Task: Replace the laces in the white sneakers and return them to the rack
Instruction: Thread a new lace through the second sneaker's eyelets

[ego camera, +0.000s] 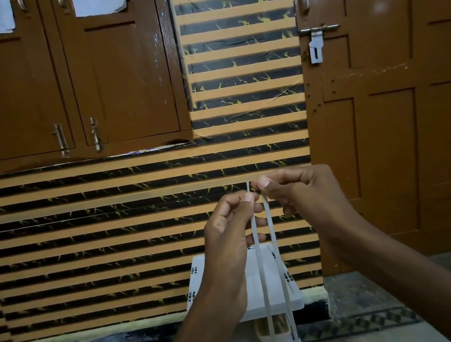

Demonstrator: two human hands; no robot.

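a: where was the lace (274,240)?
b: it hung in two strands, in front of the white rack (273,289).
a: and the hands?
b: the left hand (227,230) pinched one strand, the right hand (297,194) pinched the other, close together.

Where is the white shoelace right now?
In the head view the shoelace hangs centre-right: the left hand and right hand each pinch one strand, and both strands drop in front of the white rack.

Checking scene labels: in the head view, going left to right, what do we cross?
Cupboard doors → left hand → right hand → brown door. The lace pinched in both hands' fingers and the rack overlap the hands, so both are left out.
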